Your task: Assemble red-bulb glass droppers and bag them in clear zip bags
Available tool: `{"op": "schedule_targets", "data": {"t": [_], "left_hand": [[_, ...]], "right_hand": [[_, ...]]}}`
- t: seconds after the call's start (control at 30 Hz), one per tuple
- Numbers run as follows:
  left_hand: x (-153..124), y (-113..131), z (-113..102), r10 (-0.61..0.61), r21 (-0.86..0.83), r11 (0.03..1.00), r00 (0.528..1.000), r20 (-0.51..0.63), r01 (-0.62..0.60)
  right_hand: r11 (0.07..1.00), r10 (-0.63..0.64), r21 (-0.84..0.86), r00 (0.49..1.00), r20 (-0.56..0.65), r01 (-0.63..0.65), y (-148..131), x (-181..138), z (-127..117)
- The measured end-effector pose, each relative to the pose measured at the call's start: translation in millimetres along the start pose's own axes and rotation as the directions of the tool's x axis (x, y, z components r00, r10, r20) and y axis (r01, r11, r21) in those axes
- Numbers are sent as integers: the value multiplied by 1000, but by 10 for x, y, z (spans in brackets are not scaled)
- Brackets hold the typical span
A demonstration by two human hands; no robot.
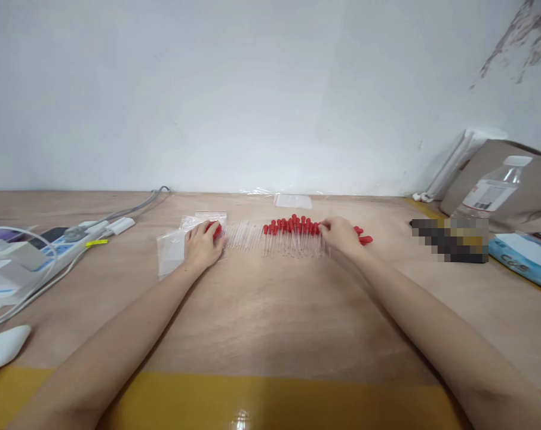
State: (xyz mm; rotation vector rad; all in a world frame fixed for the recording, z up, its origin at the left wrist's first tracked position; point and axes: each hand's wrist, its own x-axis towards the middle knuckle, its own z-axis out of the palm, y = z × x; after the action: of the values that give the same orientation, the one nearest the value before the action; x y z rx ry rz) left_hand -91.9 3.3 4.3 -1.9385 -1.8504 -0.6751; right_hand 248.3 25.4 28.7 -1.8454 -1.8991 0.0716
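Observation:
My left hand point(203, 243) curls its fingers around red rubber bulbs point(214, 229) beside clear zip bags point(171, 252); how many bulbs it touches is hidden. Just to its right lie several thin clear glass tubes point(242, 235) side by side, without bulbs. A row of glass droppers point(294, 230) with red bulbs stretches across the middle, their tips toward me. At the row's right end, my right hand point(341, 234) is pinched at the bulb end of a dropper. A few loose red bulbs point(364, 239) lie just right of that hand.
At left are a power strip point(58, 251) with cables and a white object point(6, 346). A small clear bag point(292, 201) lies near the wall. On the right stand a plastic bottle point(492, 188) and a blue tissue pack point(523, 260). Yellow tape point(270, 400) runs along the front edge.

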Motion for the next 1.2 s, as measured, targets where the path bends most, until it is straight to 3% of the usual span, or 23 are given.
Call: {"op": "schedule_targets", "data": {"t": [0.1, 0.17, 0.3, 0.5, 0.67, 0.8, 0.9, 0.97, 1.1, 1.2], "left_hand": [[14, -23, 33, -10, -12, 1000, 999, 39, 11], [29, -26, 33, -31, -11, 999, 999, 29, 31], [73, -34, 9, -66, -21, 998, 998, 4, 66], [124, -79, 9, -88, -133, 988, 995, -40, 82], [137, -113, 56, -116, -240, 967, 987, -115, 86], [138, -130, 59, -185, -315, 938, 977, -105, 144], [119, -78, 7, -171, -248, 960, 974, -147, 131], [93, 9, -38, -94, -157, 985, 979, -180, 66], [57, 239, -85, 55, -83, 995, 995, -84, -62], [102, 361, -74, 37, -73, 997, 999, 5, -37]], "right_hand": [[983, 25, -181, 995, -92, -41, 398, 43, -120], [960, 4, -277, 996, -91, -29, 654, 68, -173], [968, 25, -250, 999, -25, -30, 940, 81, -182], [994, -6, -108, 1000, 21, 8, 944, 71, -147], [985, 18, -173, 1000, -24, -21, 943, 66, -179], [968, -76, -238, 997, 3, 75, 960, 71, -186], [964, -104, -243, 994, 16, 105, 973, 85, -194], [964, -103, -245, 995, 14, 104, 974, 97, -213], [972, -81, -221, 997, -4, 78, 937, 103, -268], [981, -68, -185, 998, 1, 67, 879, 87, -298]]}}
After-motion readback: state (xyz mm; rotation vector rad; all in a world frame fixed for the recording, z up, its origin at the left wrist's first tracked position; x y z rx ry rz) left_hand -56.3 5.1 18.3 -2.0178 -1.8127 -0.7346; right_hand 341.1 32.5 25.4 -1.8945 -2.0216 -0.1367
